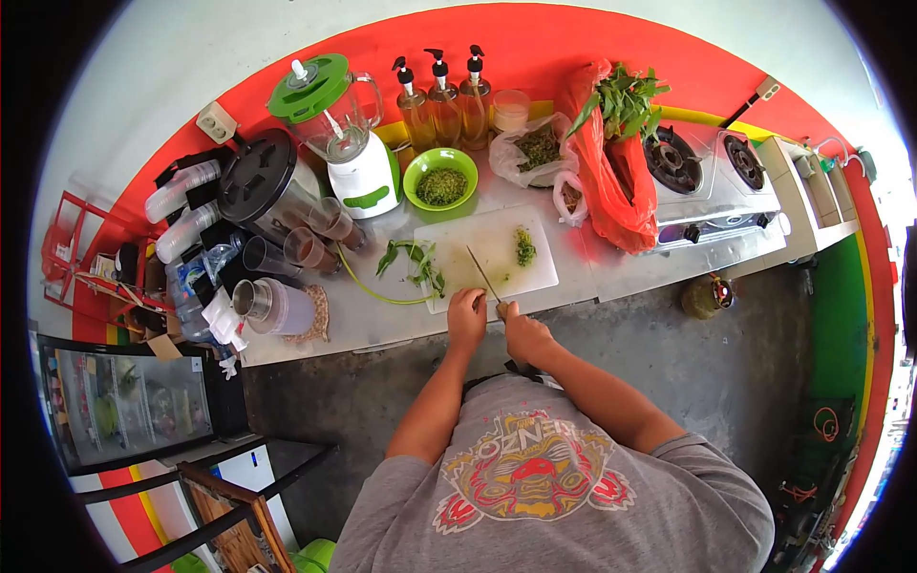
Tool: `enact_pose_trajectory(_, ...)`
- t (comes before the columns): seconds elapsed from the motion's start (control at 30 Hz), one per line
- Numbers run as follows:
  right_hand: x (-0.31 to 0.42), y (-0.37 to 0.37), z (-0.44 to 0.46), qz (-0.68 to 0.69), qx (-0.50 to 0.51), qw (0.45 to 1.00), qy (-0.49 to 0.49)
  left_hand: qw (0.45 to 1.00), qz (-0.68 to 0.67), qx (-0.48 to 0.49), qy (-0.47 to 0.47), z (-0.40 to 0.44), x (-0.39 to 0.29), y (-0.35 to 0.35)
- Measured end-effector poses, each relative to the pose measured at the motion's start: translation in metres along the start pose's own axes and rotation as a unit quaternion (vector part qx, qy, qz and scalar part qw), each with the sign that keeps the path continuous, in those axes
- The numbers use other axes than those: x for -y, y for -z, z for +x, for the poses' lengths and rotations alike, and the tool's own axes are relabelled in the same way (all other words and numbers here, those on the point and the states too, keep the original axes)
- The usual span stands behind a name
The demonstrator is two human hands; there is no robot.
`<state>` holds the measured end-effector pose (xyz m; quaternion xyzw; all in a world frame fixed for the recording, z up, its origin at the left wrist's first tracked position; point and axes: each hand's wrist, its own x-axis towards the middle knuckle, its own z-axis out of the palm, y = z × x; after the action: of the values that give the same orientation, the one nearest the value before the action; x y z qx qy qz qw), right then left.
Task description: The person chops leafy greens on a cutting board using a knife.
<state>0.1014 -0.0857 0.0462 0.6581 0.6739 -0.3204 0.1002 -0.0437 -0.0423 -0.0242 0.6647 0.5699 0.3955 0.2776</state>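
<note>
My right hand (527, 334) is wrapped round the handle of a knife (485, 273), whose blade points away over the white cutting board (458, 239). Beside it, at the board's near edge, my left hand (466, 315) has its fingers curled together; whatever they may hold is hidden. To the right of the blade lies a small heap of chopped greens (525, 246). A leafy green stem (416, 265) rests across the board's left edge and the counter. Just behind the board stands a green bowl (468, 163) with chopped greens in it.
A blender (365, 177), pump bottles (444, 107) and a plastic bag of greens (506, 153) line the back. Rightward are a red bag (621, 181) with leafy stems and a gas stove (712, 181). Cups (306, 248) and a metal-topped jar (277, 306) stand left.
</note>
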Motion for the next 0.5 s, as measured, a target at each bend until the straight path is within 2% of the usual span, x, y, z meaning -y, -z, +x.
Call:
enact_pose_trajectory(0.17, -0.009, -0.021, 0.005, 0.014, -0.013, 1.0, -0.022, 1.0, -0.005, 0.002, 0.01, 0.0, 0.0, -0.002)
enact_pose_trajectory(0.33, -0.004, 0.006, 0.003, -0.004, 0.021, 1.0, 0.001, 1.0, 0.006, -0.015, 0.008, -0.001, 0.004, -0.004)
enact_pose_trajectory(0.5, -0.004, -0.012, 0.0, 0.026, 0.007, 1.0, -0.013, 0.999, -0.007, -0.012, 0.034, 0.0, 0.0, -0.003)
